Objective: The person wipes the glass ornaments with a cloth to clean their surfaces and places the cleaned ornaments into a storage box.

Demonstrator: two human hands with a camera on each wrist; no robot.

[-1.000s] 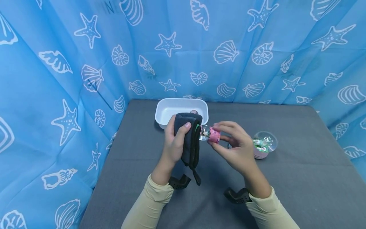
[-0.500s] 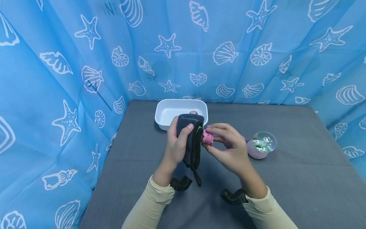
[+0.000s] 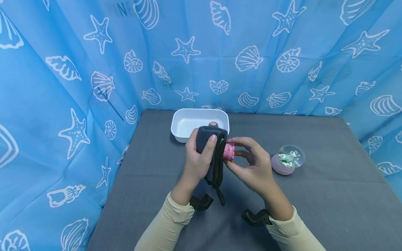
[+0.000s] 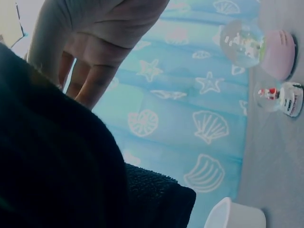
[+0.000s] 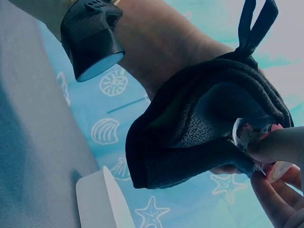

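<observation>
My left hand [image 3: 196,160] grips a dark grey fleecy cloth [image 3: 205,135] with black edging, its thumb across the front. A loop hangs from the cloth's lower end. Between thumb and fingers, my right hand [image 3: 255,165] pinches a small snow globe by its pink base [image 3: 229,152]. The globe's clear dome [image 5: 241,132] sits in the cloth's opening in the right wrist view; in the head view the cloth hides it. In the left wrist view, the dark cloth covers much of the picture, with the right hand [image 4: 102,35] above it.
Behind the hands is a white plastic tub [image 3: 182,130] with a small round pinkish thing [image 3: 213,124] in it. A larger snow globe [image 3: 284,164] with a pink base stands on the grey table at right. A smaller white-based snow globe [image 4: 289,99] shows in the left wrist view.
The small snow globe has moved left, and its dome has gone into the cloth. My right hand moved left with it; the left hand and cloth shifted slightly right.
</observation>
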